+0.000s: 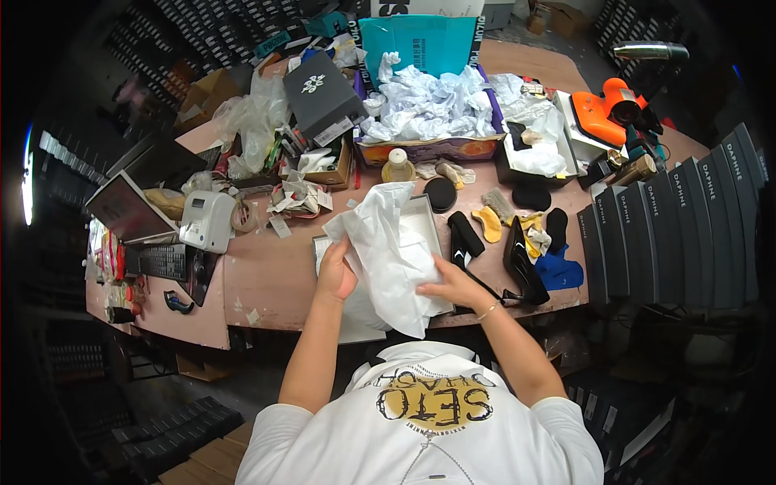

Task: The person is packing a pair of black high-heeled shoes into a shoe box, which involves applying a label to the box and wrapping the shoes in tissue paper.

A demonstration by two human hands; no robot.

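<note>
A crumpled sheet of white tissue paper [388,250] is spread between my hands, above an open white-lined shoe box [426,217] that it partly covers. At its left edge, my left hand [336,271] grips the paper between thumb and fingers. On the right side, my right hand [453,284] has its thumb and fingertips closed on the sheet. Close to my right hand stands a glossy black high-heeled shoe [524,265]. Another black shoe [464,241] lies between it and the box, partly hidden. Whatever lies under the paper cannot be seen.
Beyond the box, a purple carton [436,150] overflows with crumpled paper. Stacked grey shoe boxes [659,234] wall off the right side. Yellow sponges [488,224] and a blue cloth [561,270] lie near the shoes. A white label printer [207,221] and keyboard [162,260] occupy the left.
</note>
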